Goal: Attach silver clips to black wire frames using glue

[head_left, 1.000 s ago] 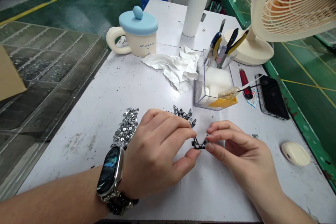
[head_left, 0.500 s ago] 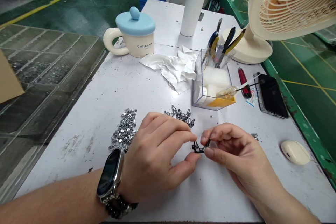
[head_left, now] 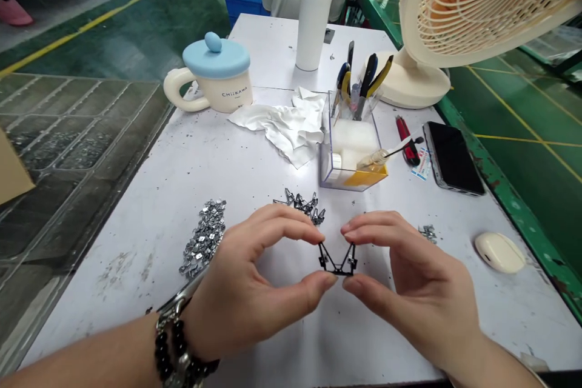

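Observation:
Between my two hands is a small black frame-like part (head_left: 337, 268) with two slanted arms and a flat base. My left hand (head_left: 268, 279) pinches its left side, index fingertip on top and thumb below. From the other side, my right hand (head_left: 409, 279) grips its right end the same way. Small silvery bits show on the part's sides. Just beyond my hands lies a cluster of similar black parts (head_left: 304, 205). A heap of small shiny metal pieces (head_left: 203, 239) is left of my left hand, and a few more metal bits (head_left: 427, 233) lie behind my right hand.
A clear box (head_left: 352, 157) holds pliers and bottles. Around it are a crumpled white cloth (head_left: 291, 124), a lidded mug (head_left: 222, 82), a white bottle (head_left: 314, 18), a fan (head_left: 473, 6), a red cutter (head_left: 407, 139), a phone (head_left: 454, 157) and a cream case (head_left: 499, 252).
My left hand has turned, so its thumb and index finger now hold the black part's left side. The part now stands facing me, its V-shaped arms upward. The view has shifted slightly.

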A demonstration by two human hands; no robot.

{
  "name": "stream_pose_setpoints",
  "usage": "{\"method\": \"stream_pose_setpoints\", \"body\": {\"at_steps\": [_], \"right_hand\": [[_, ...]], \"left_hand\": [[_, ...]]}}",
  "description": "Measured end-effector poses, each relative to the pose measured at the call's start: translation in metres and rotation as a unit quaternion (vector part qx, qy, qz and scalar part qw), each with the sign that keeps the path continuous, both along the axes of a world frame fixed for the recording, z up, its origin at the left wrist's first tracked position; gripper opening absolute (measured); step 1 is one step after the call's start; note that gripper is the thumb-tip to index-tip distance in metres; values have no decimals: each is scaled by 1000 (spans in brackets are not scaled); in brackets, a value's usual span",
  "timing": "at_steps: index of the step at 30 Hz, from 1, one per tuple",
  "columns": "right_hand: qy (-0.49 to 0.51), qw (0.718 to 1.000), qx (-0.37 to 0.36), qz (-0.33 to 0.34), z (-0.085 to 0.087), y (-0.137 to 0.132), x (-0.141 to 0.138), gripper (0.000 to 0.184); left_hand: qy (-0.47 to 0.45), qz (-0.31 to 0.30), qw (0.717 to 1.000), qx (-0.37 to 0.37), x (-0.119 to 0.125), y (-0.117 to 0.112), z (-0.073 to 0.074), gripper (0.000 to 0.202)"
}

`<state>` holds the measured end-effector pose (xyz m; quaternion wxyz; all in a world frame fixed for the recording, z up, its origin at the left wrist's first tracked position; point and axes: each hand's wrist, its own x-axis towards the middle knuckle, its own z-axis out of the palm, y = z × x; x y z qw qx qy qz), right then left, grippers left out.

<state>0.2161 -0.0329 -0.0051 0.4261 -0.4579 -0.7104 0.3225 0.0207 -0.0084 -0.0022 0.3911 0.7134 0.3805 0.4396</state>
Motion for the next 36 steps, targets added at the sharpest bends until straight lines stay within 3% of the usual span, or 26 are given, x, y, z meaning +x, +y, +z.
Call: {"method": "stream_pose_setpoints", "body": {"at_steps": [3,5,9,12,14,26,36], "right_hand": [[-32,997,65,-19,3,0,0,29],[-60,992,102,-31,6,0,-1,28],[-93,986,137,-28,11,-3,-4,26],[-106,984,140,-20,11,-4,-6,24],[-110,984,140,-19,11,-4,-7,23],[-114,985,132,-15,11,-6,-7,22],[-87,989,120,5,14,-4,-9,25]], "left_hand": [[-19,-44,996,-73,-2,3,-2,24],[-58,-106,979,-167,-3,6,-3,30],[-149,-224,881,-390,-1,9,0,24],[-181,-245,819,-486,4,8,3,15],[-193,-234,794,-527,6,6,4,12],[-248,-195,730,-606,8,5,-3,6],[-286,-188,722,-601,11,1,-6,8]]}}
